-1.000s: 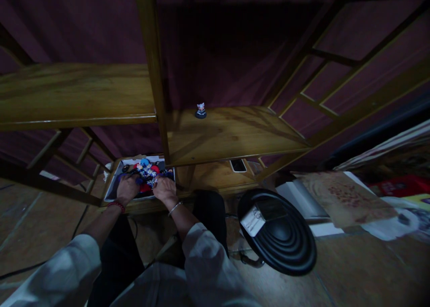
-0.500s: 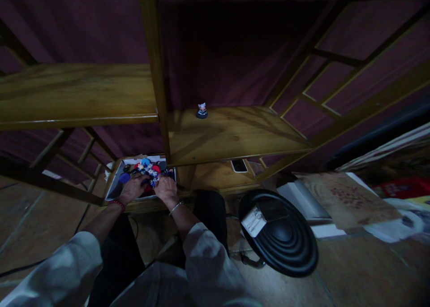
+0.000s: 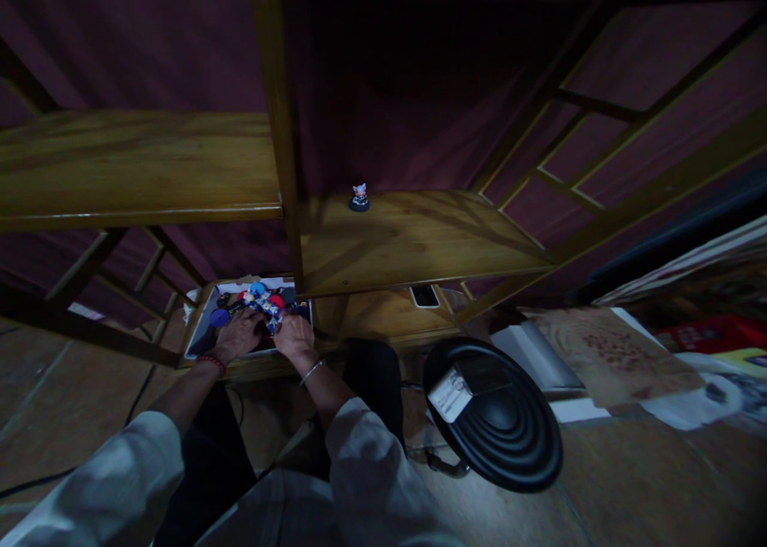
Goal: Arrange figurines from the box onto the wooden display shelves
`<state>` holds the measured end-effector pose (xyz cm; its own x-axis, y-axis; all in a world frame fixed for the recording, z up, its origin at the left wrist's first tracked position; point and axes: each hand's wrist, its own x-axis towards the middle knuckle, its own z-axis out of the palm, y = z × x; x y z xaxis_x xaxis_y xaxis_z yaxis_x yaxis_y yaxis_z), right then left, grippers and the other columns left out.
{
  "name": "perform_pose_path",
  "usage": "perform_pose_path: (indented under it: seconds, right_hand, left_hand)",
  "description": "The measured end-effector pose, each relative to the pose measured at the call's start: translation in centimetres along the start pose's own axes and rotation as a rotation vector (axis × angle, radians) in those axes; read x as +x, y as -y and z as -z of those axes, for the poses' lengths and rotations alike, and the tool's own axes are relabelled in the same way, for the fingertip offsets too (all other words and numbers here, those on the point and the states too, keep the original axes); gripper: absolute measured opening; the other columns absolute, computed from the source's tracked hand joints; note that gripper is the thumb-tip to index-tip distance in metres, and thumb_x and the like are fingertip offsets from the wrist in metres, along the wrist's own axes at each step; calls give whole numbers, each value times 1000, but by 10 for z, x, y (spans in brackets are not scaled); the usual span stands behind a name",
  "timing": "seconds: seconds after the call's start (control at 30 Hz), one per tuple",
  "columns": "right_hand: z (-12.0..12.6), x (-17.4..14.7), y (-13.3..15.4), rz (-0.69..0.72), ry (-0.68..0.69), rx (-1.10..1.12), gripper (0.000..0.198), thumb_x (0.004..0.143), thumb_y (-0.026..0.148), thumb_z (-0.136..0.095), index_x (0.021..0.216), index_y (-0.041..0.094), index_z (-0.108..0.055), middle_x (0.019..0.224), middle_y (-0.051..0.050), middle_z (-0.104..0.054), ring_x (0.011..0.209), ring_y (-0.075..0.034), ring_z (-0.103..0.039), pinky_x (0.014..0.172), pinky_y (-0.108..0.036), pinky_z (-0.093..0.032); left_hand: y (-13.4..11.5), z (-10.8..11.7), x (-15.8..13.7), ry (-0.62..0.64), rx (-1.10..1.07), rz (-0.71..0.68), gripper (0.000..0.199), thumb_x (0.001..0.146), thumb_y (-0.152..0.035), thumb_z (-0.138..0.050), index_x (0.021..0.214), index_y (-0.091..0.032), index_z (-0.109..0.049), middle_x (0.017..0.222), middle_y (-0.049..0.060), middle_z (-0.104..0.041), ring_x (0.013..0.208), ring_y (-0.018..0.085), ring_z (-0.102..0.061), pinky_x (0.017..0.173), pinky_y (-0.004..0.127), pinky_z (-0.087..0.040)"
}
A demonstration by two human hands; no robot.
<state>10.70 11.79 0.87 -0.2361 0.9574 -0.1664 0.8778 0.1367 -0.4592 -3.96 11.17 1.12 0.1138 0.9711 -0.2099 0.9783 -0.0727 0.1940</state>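
Observation:
A shallow box [image 3: 202,327] with pale walls stands on the low wooden shelf at the left, filled with small colourful figurines [image 3: 257,293], blue, white and red. Both my hands are inside it, close together at its near side. My left hand [image 3: 238,335], with a red beaded bracelet, has its fingers curled down among the figurines. My right hand [image 3: 295,337], wearing a silvery bracelet, is closed beside a blue-and-white piece [image 3: 272,315]. The fingertips are dim and partly hidden, so what they grip is unclear. A round purple-blue piece [image 3: 219,317] lies at the box's left.
One small figurine [image 3: 359,197] on a dark base stands on the middle shelf [image 3: 419,239]. A phone [image 3: 425,295] lies on the lower shelf. To my right, a round black stool [image 3: 503,427] carries a small box [image 3: 451,395]. Cardboard [image 3: 617,355] and plastic bags lie beyond.
My hands stay in the box, with only slight finger movement; they sit a little farther apart around the blue-and-white piece. The view has shifted very slightly.

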Motion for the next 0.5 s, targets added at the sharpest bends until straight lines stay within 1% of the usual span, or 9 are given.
perform_pose_path:
  seconds: [0.13,0.2,0.3,0.4,0.5]
  right_hand:
    - [1,-1,0,6,10,-3,24,78,25,-50,98,19,-63,92,-10,-70,84,-22,-66,73,-29,-48]
    - [2,-1,1,3,21,-5,24,79,25,-50,98,18,-63,93,-10,-70,85,-22,-66,73,-28,-48]
    - [4,-1,2,0,35,-8,24,79,24,-50,99,18,-63,93,-10,-70,85,-21,-66,73,-28,-48]
    - [5,-1,3,2,33,-9,25,80,24,-49,100,19,-63,94,-10,-70,85,-21,-66,73,-28,-48]
    - [6,-2,3,8,32,-3,25,80,24,-48,99,18,-63,94,-10,-70,86,-21,-66,73,-28,-48]
  left_hand:
    - [3,-2,1,-39,-8,-85,29,71,-17,-47,95,-22,-63,104,5,-62,106,22,-49,96,35,-35]
    - [5,-2,0,-43,-29,-114,31,69,-13,-46,92,-22,-63,101,3,-65,104,21,-50,97,34,-35]
    - [5,-1,-1,-42,-42,-91,34,67,-12,-46,94,-23,-63,99,3,-66,105,22,-50,95,33,-37]
    - [4,-1,-2,-23,-45,-47,35,68,-14,-46,96,-22,-64,98,5,-65,105,22,-52,93,32,-39]
    - [4,0,-2,-32,-53,-1,39,69,-16,-46,103,-21,-63,104,7,-63,105,23,-53,92,32,-40]
